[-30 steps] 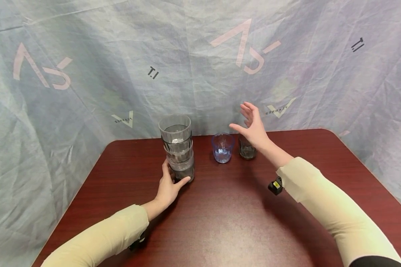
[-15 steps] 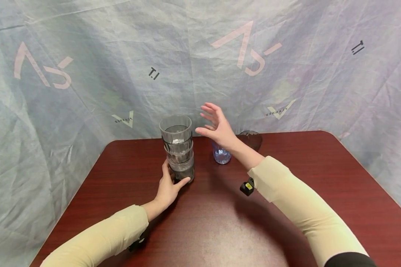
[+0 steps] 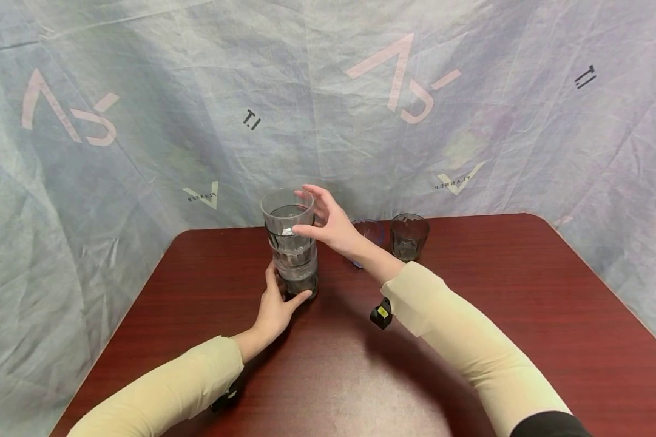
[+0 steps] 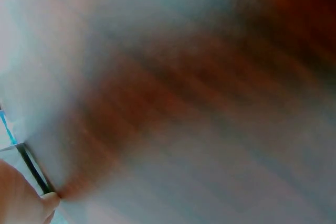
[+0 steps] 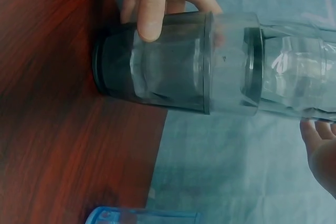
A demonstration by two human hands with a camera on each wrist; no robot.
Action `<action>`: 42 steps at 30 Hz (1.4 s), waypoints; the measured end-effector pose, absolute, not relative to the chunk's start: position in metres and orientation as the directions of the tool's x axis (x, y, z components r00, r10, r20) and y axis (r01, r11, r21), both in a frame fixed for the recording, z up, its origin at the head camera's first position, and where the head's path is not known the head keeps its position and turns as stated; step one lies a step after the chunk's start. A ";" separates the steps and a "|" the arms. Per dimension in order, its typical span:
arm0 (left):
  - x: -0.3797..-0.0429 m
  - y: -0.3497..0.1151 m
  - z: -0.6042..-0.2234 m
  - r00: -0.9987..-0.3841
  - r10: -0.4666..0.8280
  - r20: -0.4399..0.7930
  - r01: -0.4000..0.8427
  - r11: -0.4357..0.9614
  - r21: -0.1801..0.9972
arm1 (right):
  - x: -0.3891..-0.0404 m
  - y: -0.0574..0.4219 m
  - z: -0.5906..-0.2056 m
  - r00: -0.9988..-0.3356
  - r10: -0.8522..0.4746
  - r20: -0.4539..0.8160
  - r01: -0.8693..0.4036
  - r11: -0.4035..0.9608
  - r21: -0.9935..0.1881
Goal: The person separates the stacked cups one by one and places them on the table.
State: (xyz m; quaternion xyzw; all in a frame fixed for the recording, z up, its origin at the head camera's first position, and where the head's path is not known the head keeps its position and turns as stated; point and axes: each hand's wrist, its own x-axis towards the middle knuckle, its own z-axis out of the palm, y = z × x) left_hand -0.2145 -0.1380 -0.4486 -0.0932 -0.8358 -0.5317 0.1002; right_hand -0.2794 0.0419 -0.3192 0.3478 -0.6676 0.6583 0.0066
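Tumbler stack (image 3: 292, 258) of clear and smoke-grey nested pieces, upright left of centre on a dark red wood-grain table (image 3: 224, 267); one stack, number of pieces uncertain. Clasped round the lower part by the left hand (image 3: 272, 308), with thumb and fingers on opposite sides, best seen in the right wrist view. At upper right, the right hand (image 3: 334, 226), fingers parted and loosely curved, thumb before the stack; contact not discernible. Farther right, one blue tumbler (image 5: 142, 216), largely covered by hand and wrist in the head view, uncovered but cropped in the right wrist view. Rightmost, one upright smoke-grey tumbler (image 3: 409, 238), whole in the head view.
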 end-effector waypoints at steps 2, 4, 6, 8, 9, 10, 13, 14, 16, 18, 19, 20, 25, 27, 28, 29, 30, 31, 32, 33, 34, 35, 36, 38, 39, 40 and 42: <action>-0.214 -0.138 -0.449 -0.964 0.051 0.262 0.259 0.418 0.871 | -0.280 0.041 -0.321 -0.761 -0.453 0.465 -0.473 -0.104 -0.875; -0.214 -0.138 -0.449 -0.963 0.052 0.265 0.262 0.422 0.868 | -0.280 0.040 -0.321 -0.767 -0.451 0.457 -0.467 -0.097 -0.879; -0.214 -0.139 -0.450 -0.961 0.053 0.271 0.267 0.420 0.867 | -0.280 0.040 -0.321 -0.772 -0.449 0.451 -0.462 -0.091 -0.882; -0.215 -0.139 -0.450 -0.959 0.052 0.280 0.276 0.418 0.866 | -0.281 0.039 -0.321 -0.775 -0.448 0.445 -0.460 -0.082 -0.884; -0.215 -0.139 -0.450 -0.957 0.054 0.284 0.280 0.417 0.865 | -0.281 0.039 -0.321 -0.775 -0.449 0.445 -0.461 -0.081 -0.884; -0.215 -0.139 -0.451 -0.957 0.053 0.284 0.280 0.415 0.866 | -0.281 0.039 -0.321 -0.773 -0.451 0.447 -0.463 -0.082 -0.883; -0.215 -0.139 -0.451 -0.961 0.048 0.273 0.268 0.415 0.869 | -0.282 0.039 -0.321 -0.767 -0.454 0.454 -0.474 -0.077 -0.877; -0.216 -0.139 -0.451 -0.962 0.048 0.270 0.265 0.417 0.870 | -0.282 0.039 -0.321 -0.765 -0.455 0.456 -0.477 -0.076 -0.875; -0.216 -0.139 -0.451 -0.966 0.046 0.256 0.251 0.419 0.872 | -0.282 0.039 -0.320 -0.761 -0.454 0.463 -0.486 -0.073 -0.871; -0.216 -0.140 -0.451 -0.967 0.046 0.250 0.246 0.421 0.873 | -0.282 0.039 -0.321 -0.759 -0.451 0.470 -0.494 -0.072 -0.867; -0.216 -0.140 -0.452 -0.968 0.048 0.248 0.245 0.421 0.873 | -0.282 0.038 -0.321 -0.758 -0.448 0.474 -0.498 -0.074 -0.864; -0.216 -0.140 -0.452 -0.967 0.050 0.249 0.247 0.421 0.873 | -0.282 0.038 -0.321 -0.756 -0.447 0.479 -0.501 -0.077 -0.862; -0.216 -0.140 -0.451 -0.966 0.057 0.251 0.252 0.418 0.873 | -0.281 0.037 -0.322 -0.752 -0.437 0.494 -0.509 -0.091 -0.856; -0.215 -0.140 -0.451 -0.966 0.060 0.251 0.253 0.417 0.873 | -0.280 0.036 -0.323 -0.750 -0.435 0.499 -0.510 -0.102 -0.854; -0.215 -0.140 -0.451 -0.966 0.060 0.251 0.253 0.416 0.874 | -0.280 0.036 -0.323 -0.747 -0.434 0.503 -0.512 -0.106 -0.852; -0.215 -0.140 -0.450 -0.966 0.061 0.252 0.255 0.415 0.874 | -0.280 0.036 -0.323 -0.745 -0.432 0.508 -0.515 -0.112 -0.850; -0.214 -0.140 -0.450 -0.965 0.064 0.254 0.257 0.415 0.873 | -0.280 0.036 -0.323 -0.743 -0.431 0.512 -0.517 -0.117 -0.848; -0.214 -0.140 -0.450 -0.966 0.062 0.251 0.254 0.415 0.874 | -0.279 0.036 -0.323 -0.741 -0.430 0.516 -0.519 -0.122 -0.846; -0.214 -0.140 -0.450 -0.968 0.060 0.244 0.246 0.415 0.876 | -0.279 0.036 -0.323 -0.739 -0.429 0.520 -0.521 -0.127 -0.844; -0.214 -0.140 -0.450 -0.969 0.057 0.239 0.240 0.417 0.877 | -0.279 0.036 -0.323 -0.736 -0.427 0.524 -0.525 -0.129 -0.842; -0.214 -0.140 -0.450 -0.970 0.056 0.235 0.236 0.419 0.877 | -0.279 0.036 -0.323 -0.736 -0.426 0.526 -0.527 -0.129 -0.840; -0.214 -0.140 -0.450 -0.971 0.055 0.231 0.232 0.422 0.876 | -0.279 0.036 -0.323 -0.735 -0.425 0.528 -0.528 -0.130 -0.839; -0.215 -0.140 -0.450 -0.972 0.054 0.228 0.229 0.424 0.876 | -0.278 0.036 -0.323 -0.734 -0.421 0.533 -0.533 -0.130 -0.836; -0.215 -0.140 -0.450 -0.973 0.052 0.224 0.225 0.424 0.877 | -0.278 0.037 -0.322 -0.733 -0.407 0.545 -0.547 -0.122 -0.828; -0.215 -0.140 -0.450 -0.973 0.052 0.226 0.226 0.424 0.877 | -0.277 0.037 -0.321 -0.733 -0.398 0.552 -0.555 -0.120 -0.823; -0.214 -0.140 -0.450 -0.972 0.053 0.227 0.228 0.422 0.877 | -0.277 0.037 -0.319 -0.733 -0.388 0.559 -0.561 -0.122 -0.819; -0.214 -0.140 -0.450 -0.970 0.058 0.236 0.238 0.418 0.877 | -0.276 0.037 -0.316 -0.734 -0.365 0.573 -0.571 -0.126 -0.811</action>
